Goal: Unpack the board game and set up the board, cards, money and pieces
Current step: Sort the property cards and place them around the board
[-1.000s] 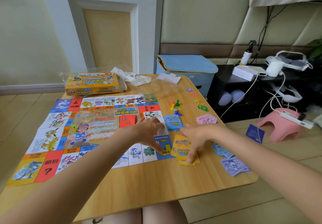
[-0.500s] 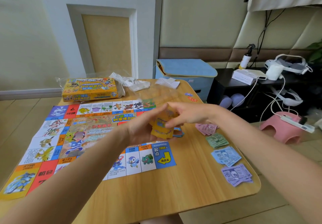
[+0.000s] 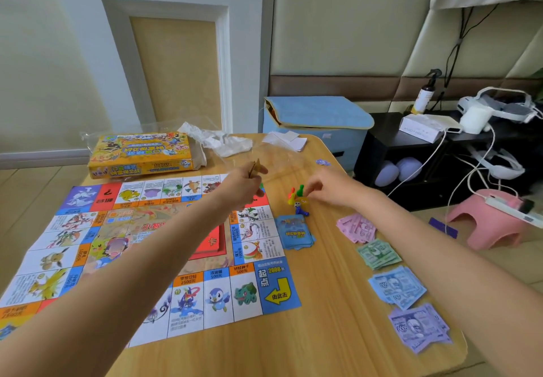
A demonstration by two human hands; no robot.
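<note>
- Head view: the left hand pinches a thin stack of yellow cards edge-up above the far right corner of the board.
- Its right hand reaches to the coloured pawns just off the board's right edge; whether its fingertips grip 1 cannot be told.
- Blue cards lie beside that edge.
- 4 money piles run along the table's right edge: pink, green, blue, purple.
- Game box sits at the far left corner.

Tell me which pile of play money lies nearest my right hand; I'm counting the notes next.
The pink pile, farthest up the row, just below the right hand; green, blue and purple piles lie progressively nearer you.
</note>
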